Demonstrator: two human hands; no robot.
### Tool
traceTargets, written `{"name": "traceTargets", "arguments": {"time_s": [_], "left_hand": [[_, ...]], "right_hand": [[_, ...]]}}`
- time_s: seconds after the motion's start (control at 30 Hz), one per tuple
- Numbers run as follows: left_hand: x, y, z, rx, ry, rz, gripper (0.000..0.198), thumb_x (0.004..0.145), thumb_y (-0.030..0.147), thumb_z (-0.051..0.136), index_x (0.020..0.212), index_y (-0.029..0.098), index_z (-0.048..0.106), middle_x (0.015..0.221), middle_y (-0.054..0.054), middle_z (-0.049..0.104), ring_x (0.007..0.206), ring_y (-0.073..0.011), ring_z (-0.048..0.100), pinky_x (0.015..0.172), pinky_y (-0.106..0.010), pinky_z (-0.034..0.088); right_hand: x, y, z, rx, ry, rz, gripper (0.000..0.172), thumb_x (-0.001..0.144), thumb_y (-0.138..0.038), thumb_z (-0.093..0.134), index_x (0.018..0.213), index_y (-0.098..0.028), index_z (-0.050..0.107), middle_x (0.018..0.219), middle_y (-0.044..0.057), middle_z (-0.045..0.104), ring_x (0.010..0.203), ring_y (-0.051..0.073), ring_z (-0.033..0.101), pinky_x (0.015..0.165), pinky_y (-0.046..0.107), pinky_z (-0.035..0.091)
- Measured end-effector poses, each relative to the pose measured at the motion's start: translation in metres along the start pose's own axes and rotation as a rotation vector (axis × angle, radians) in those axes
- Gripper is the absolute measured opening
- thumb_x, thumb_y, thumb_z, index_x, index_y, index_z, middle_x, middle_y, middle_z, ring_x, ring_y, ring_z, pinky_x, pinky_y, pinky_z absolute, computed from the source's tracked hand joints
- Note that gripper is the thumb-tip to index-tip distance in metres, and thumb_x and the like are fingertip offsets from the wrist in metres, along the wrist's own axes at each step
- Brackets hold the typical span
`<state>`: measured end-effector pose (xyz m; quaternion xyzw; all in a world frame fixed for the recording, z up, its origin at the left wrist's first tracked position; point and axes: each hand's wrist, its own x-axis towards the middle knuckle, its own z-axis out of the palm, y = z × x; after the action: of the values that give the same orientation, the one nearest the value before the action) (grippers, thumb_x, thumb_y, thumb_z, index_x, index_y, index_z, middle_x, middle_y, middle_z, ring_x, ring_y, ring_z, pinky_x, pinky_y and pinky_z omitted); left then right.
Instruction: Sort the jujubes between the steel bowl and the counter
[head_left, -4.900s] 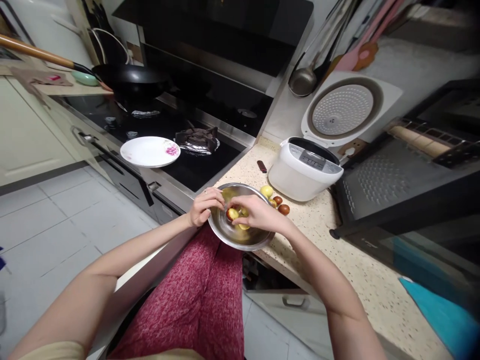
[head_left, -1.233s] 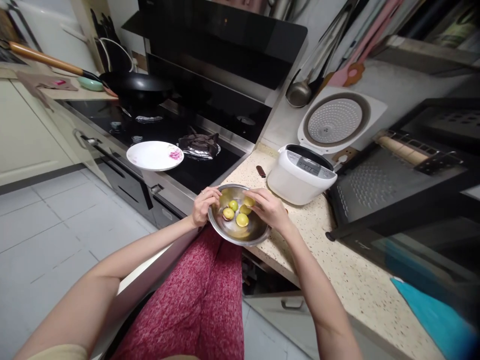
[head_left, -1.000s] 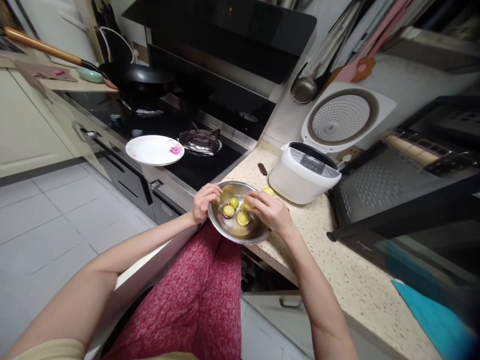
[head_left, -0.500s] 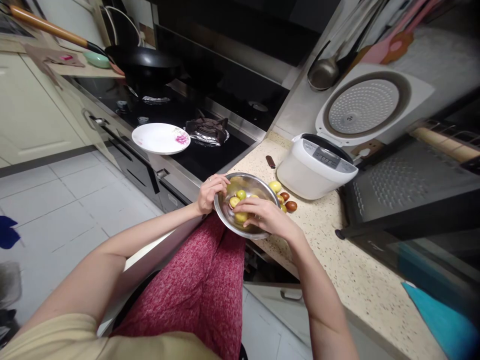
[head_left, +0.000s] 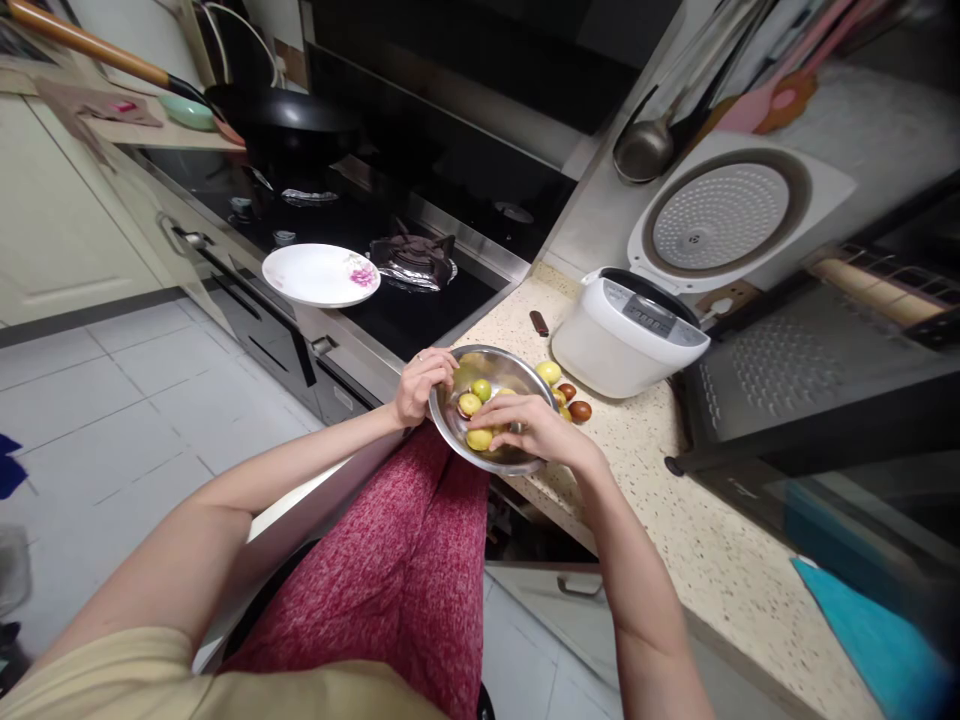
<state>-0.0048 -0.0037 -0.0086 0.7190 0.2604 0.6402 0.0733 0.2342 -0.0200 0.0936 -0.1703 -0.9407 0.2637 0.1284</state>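
A shiny metal bowl (head_left: 551,385) is held tilted above my lap, beside the counter edge. My left hand (head_left: 426,385) grips its left rim, fingers over the edge. Inside lie several yellow-green fruits, among them a greener one (head_left: 481,389) and a yellow one with a brown patch (head_left: 469,405). My right hand (head_left: 529,425) reaches into the bowl, its fingers and thumb closed about a yellow fruit (head_left: 478,439); the palm side is hidden. Just beyond the bowl, a pale yellow fruit (head_left: 548,372) and reddish-brown fruits (head_left: 580,411) lie on the counter.
A white rice cooker (head_left: 619,345) stands with its lid raised on the speckled counter (head_left: 720,560). A small brown-handled object (head_left: 538,323) lies nearby. On the stove's front edge sits a flowered plate (head_left: 319,274); behind it is a wok (head_left: 281,120). A teal cloth (head_left: 870,630) lies at right.
The view has shifted slightly. My right hand has moved a little within the bowl, and more of the yellow fruit by its fingers shows. My left hand keeps its grip on the rim.
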Motion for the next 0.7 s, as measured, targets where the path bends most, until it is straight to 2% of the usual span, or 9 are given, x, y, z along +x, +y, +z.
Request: {"name": "traceTargets", "arguments": {"time_s": [0.23,0.43,0.53,0.7], "left_hand": [[0.0,0.002,-0.001,-0.038,0.005,0.027,0.067,0.11,0.049,0.015,0.067,0.021,0.06,0.073,-0.007,0.064,0.091,-0.0246,0.066,0.1,-0.048,0.053],[-0.002,-0.002,-0.001,-0.033,-0.001,0.022,0.068,0.109,0.049,0.014,0.067,0.022,0.06,0.073,-0.007,0.064,0.091,-0.0252,0.067,0.099,-0.049,0.053],[-0.002,-0.002,-0.001,-0.02,-0.005,0.017,0.07,0.109,0.054,0.013,0.066,0.022,0.059,0.071,-0.007,0.065,0.089,-0.0255,0.067,0.097,-0.049,0.054],[-0.001,-0.001,-0.001,-0.028,0.018,0.036,0.07,0.109,0.053,0.015,0.065,0.021,0.059,0.071,-0.007,0.065,0.088,-0.0245,0.068,0.095,-0.048,0.056]], "right_hand": [[0.0,-0.006,-0.002,-0.129,-0.006,0.049,0.025,0.096,-0.014,0.071,0.118,-0.026,0.074,0.121,0.005,0.073,0.117,0.023,0.068,0.106,0.044,0.055],[-0.002,-0.002,0.0,-0.08,0.033,0.016,0.024,0.099,-0.017,0.068,0.12,-0.026,0.075,0.121,0.007,0.073,0.115,0.022,0.069,0.105,0.043,0.056],[-0.009,0.002,-0.01,-0.044,0.172,0.01,0.021,0.098,-0.023,0.069,0.118,-0.026,0.077,0.115,0.007,0.076,0.11,0.023,0.071,0.1,0.044,0.058],[-0.039,0.019,-0.044,-0.122,0.598,0.168,0.014,0.098,-0.027,0.067,0.101,-0.023,0.08,0.102,0.009,0.079,0.096,0.025,0.073,0.09,0.041,0.06]]}}
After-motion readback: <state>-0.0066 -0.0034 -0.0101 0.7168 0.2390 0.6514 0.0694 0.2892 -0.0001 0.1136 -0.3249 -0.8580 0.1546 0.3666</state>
